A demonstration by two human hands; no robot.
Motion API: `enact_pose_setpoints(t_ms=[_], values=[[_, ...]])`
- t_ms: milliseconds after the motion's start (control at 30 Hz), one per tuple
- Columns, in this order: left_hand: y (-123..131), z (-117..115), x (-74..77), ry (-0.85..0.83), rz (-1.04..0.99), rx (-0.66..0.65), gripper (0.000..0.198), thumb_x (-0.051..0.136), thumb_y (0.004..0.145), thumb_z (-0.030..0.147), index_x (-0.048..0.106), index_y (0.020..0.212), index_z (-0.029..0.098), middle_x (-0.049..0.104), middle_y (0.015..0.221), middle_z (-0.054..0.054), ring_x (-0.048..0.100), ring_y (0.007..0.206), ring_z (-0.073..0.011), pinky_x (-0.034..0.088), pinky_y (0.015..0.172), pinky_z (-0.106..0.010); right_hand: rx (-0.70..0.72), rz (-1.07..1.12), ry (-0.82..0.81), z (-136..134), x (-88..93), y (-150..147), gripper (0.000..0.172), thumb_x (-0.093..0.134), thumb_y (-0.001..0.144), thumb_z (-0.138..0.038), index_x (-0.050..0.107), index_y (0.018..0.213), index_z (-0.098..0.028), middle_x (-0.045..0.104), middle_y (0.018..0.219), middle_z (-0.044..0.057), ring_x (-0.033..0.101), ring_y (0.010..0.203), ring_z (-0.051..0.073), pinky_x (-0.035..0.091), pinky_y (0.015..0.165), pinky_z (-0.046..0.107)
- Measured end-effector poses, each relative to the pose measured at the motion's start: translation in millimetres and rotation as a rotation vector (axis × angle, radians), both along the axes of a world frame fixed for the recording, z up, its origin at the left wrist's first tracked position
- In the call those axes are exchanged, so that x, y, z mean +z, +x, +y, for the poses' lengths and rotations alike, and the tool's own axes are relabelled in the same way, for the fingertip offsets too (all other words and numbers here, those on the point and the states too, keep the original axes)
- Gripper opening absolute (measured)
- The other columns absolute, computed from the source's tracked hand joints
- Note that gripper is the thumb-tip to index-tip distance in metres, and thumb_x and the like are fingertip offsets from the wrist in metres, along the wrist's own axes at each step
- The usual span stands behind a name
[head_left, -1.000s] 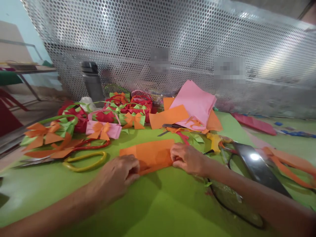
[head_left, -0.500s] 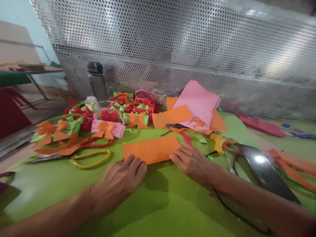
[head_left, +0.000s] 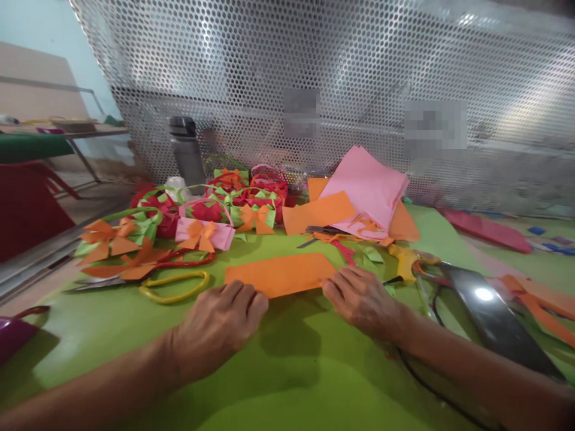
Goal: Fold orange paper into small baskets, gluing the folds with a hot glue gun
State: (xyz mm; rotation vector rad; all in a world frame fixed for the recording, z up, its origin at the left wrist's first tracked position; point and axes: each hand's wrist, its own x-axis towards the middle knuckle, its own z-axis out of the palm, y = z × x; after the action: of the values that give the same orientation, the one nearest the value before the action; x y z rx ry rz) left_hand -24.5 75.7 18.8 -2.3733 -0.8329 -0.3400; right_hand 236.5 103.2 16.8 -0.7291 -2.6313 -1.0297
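Note:
An orange rectangular sheet point(head_left: 281, 273), paper or thin felt, is held between my two hands just over the green tabletop. My left hand point(head_left: 229, 314) is closed on its lower left corner, thumb hidden underneath. At the lower right corner my right hand point(head_left: 357, 299) pinches the sheet, its fingers curled. Left of my left hand lie scissors with yellow and red handles point(head_left: 175, 287), an orange cut piece over their blades. Beyond the sheet stand several small handled bags with orange bows, among them a pink bag point(head_left: 222, 236).
Pink sheets point(head_left: 366, 185) and orange sheets point(head_left: 318, 212) are piled at the back. A yellow glue gun point(head_left: 404, 260) and a dark phone-like slab point(head_left: 489, 311) lie right. A grey bottle point(head_left: 186, 149) stands before the perforated metal panel point(head_left: 251, 72). A purple item point(head_left: 15, 338) is at the left edge.
My right hand has slid slightly along the sheet's lower right corner, and the sheet's near edge looks tighter. The whole view has shifted a little, bringing more of the purple item into sight.

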Motion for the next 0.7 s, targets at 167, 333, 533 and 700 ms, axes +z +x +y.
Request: enact_pose_setpoints(t_ms=[167,333,533,700], values=[[1.8,-0.9,6.5,-0.011,0.103,0.091,0.025,0.039,0.071,-0.001,0.055,0.084,0.013,0.061,0.067,-0.005,0.056,0.052,-0.0191,0.042,0.039,-0.027,-0.105,-0.009,0.044,-0.5,5.6,0.5,0.019,0.041,0.081,-0.002,0.056,0.079,-0.014,0.056,0.067,0.005,0.047,0.059,0.017,0.030,0.056,0.032],[0.1,0.0,9.7,-0.054,0.211,0.075,0.025,0.042,0.074,0.003,0.058,0.089,0.015,0.062,0.067,-0.005,0.058,0.054,-0.0187,0.044,0.043,-0.027,-0.187,-0.016,0.049,2.9,5.3,1.7,0.018,0.044,0.077,0.000,0.055,0.076,-0.015,0.058,0.072,0.007,0.048,0.059,0.017,0.030,0.056,0.031],[9.7,-8.9,8.6,-0.207,0.165,-0.032,0.027,0.045,0.080,0.008,0.056,0.104,0.011,0.063,0.068,-0.006,0.057,0.055,-0.0201,0.042,0.045,-0.030,-0.279,0.010,0.078,10.2,-0.6,4.8,0.022,0.046,0.075,-0.001,0.059,0.090,-0.010,0.056,0.065,0.006,0.047,0.052,0.016,0.027,0.054,0.032],[12.9,-11.3,16.8,-0.445,-0.327,-0.090,0.024,0.046,0.085,0.036,0.060,0.094,0.017,0.061,0.069,-0.004,0.057,0.061,-0.0183,0.043,0.054,-0.029,-0.272,0.028,0.113,16.1,-0.8,9.5,0.034,0.045,0.078,-0.004,0.055,0.111,-0.005,0.060,0.070,0.007,0.049,0.053,0.016,0.031,0.058,0.033]])
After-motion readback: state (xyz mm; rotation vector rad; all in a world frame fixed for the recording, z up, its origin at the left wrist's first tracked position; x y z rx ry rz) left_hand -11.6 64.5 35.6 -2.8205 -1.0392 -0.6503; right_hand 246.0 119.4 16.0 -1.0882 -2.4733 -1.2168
